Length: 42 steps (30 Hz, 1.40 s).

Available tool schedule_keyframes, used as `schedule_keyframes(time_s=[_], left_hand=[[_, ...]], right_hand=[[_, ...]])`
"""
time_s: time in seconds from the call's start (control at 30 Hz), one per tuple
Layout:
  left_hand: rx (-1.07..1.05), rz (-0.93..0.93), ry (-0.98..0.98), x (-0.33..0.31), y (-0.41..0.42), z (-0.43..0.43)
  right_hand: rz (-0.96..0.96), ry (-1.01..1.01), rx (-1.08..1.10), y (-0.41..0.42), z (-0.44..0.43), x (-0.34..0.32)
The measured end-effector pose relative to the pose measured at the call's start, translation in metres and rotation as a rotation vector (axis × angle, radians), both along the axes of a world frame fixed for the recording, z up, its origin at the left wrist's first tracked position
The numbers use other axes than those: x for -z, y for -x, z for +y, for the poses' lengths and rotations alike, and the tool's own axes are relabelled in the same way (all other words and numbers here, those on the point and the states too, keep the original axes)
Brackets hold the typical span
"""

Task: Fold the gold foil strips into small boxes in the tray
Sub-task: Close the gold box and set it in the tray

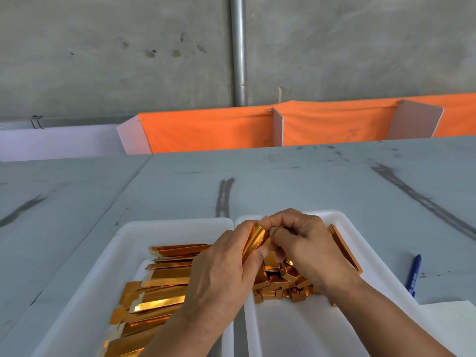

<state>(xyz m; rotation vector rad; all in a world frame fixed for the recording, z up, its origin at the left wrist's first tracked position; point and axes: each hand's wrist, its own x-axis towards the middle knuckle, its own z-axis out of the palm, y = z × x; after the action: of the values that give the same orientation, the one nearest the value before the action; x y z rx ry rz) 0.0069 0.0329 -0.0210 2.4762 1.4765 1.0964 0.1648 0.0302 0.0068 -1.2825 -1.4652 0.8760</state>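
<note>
Above a grey table (309,181), a foil strip (253,243), judged light and crease-prone, was pinched at its edges by left hand (219,274) and right hand (306,251).

The left grip (219,276) covers the right ends of the flat strips (159,302); the right grip (306,251) hides part of the folded boxes (280,282). The left tray (121,248) and right tray (296,331) run off the bottom edge.

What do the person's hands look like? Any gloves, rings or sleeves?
No gloves. The left hand and the right hand are both bare, and no rings show on the fingers. Neither wrist has a watch or band. No sleeve shows either, all the way down to the picture's bottom edge.
</note>
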Motion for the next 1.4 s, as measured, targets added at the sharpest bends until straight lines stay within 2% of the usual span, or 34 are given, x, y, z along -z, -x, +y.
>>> schedule_keyframes(time_s=[0.1, 0.3, 0.4, 0.53, 0.73, 1.07, 1.4], left_hand=[[0.009, -0.023, 0.018, -0.002, -0.0001, 0.0002], [0.052, -0.038, 0.022, -0.0052, 0.0003, -0.0017], [0.069, -0.037, 0.021, -0.0053, -0.0007, -0.0027], [0.062, -0.055, 0.019, -0.004, 0.0006, -0.0022], [0.064, -0.059, 0.012, -0.0054, -0.0005, -0.0023], [0.109, -0.069, 0.007, -0.0062, -0.0003, -0.0044], [0.068, -0.068, 0.01, -0.0036, 0.0008, -0.0012]], right_hand=[[0.05, 0.01, -0.003, 0.0003, -0.0011, -0.001], [0.543, 0.223, -0.035, -0.0058, 0.0043, -0.0078], [0.641, 0.294, -0.126, -0.0047, 0.0054, -0.0064], [0.6, 0.28, -0.192, -0.0056, 0.0038, -0.0071], [0.412, 0.17, -0.131, -0.0025, 0.0023, -0.0046], [0.516, 0.233, -0.157, -0.0048, 0.0023, -0.008], [0.286, 0.082, -0.098, -0.0033, 0.0006, -0.0041]])
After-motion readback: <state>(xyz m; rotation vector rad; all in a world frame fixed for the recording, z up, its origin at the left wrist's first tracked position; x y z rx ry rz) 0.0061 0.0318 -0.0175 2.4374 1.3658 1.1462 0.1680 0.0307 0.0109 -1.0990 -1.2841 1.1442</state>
